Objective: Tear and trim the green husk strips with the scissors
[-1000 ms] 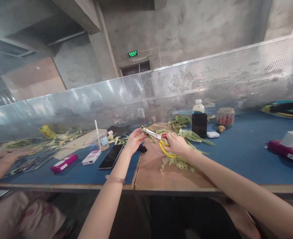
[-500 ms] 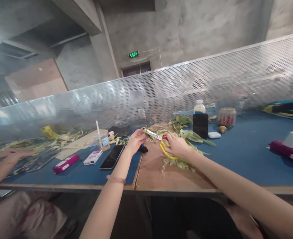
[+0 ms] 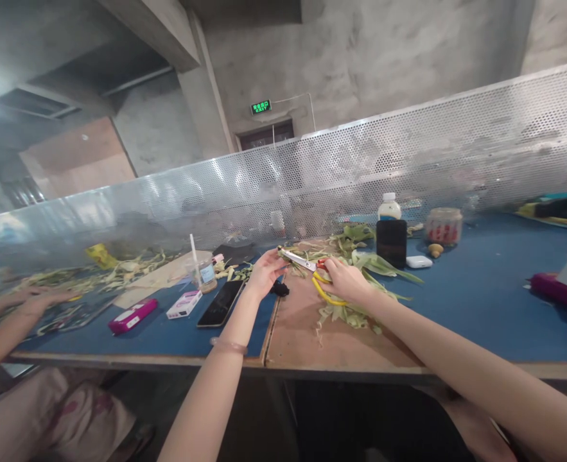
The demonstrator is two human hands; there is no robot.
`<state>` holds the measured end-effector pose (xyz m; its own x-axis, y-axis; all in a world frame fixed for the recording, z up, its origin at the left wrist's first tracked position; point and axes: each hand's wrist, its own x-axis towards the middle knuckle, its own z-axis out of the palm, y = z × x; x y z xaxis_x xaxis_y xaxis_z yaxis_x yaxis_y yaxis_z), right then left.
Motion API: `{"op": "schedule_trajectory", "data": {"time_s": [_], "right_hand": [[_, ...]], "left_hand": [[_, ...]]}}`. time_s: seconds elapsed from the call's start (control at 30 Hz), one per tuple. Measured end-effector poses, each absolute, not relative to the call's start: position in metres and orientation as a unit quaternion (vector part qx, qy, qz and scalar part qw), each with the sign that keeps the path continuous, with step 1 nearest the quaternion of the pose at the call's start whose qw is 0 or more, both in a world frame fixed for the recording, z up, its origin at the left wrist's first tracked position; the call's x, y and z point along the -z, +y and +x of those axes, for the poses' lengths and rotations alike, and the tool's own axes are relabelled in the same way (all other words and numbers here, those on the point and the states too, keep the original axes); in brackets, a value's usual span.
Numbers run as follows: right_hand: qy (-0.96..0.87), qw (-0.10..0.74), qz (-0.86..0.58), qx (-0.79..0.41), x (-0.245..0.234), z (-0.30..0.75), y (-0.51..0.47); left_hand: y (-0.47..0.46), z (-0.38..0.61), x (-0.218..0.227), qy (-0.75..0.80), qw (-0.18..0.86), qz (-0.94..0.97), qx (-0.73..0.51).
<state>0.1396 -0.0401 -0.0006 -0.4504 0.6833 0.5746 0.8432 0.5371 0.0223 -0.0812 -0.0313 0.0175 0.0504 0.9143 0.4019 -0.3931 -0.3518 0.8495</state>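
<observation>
My right hand (image 3: 343, 279) is wrapped round the yellow and red handles of a pair of scissors (image 3: 305, 262), whose silver blades point left toward my left hand. The fingers of my left hand (image 3: 265, 273) are pinched together close to the blade tips, at a thin greenish plant piece (image 3: 283, 252); its exact kind is too small to make out. Pale green leafy scraps (image 3: 348, 314) lie on the brown board (image 3: 302, 340) below my right hand. Longer green leaves (image 3: 377, 264) are heaped behind it. A small black bundle (image 3: 280, 289) sits beside my left wrist.
Left of me are a phone (image 3: 221, 303), a small white box (image 3: 183, 304), a purple tissue pack (image 3: 133, 315) and a cup with straw (image 3: 205, 273). Behind stand a bottle (image 3: 389, 206), a black upright device (image 3: 392, 242) and a jar (image 3: 444, 226). A co-worker's hands (image 3: 37, 298) are far left.
The whole view has shifted slightly, with things appearing a little farther right. Both my hands keep nearly the same pose, and the scissors stay by my left fingertips.
</observation>
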Motion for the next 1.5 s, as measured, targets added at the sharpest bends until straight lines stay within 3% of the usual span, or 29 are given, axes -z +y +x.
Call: {"op": "schedule_trajectory", "data": {"time_s": [0.23,1.1,1.27,1.5], "right_hand": [[-0.829,0.287,-0.455,0.153,0.002,0.142,-0.040],[-0.834,0.270,-0.455,0.154,0.001,0.140,-0.041],[-0.819,0.309,-0.463,0.141,0.001,0.141,-0.041],[-0.755,0.431,-0.490,0.060,0.005,0.148,-0.025]], "left_hand": [[-0.030,-0.083,-0.017,0.252,0.509,0.511,-0.646],[-0.025,-0.085,-0.013,0.265,0.506,0.509,-0.644],[-0.028,-0.085,-0.015,0.259,0.508,0.507,-0.646],[-0.031,-0.083,-0.019,0.263,0.507,0.507,-0.645]]}}
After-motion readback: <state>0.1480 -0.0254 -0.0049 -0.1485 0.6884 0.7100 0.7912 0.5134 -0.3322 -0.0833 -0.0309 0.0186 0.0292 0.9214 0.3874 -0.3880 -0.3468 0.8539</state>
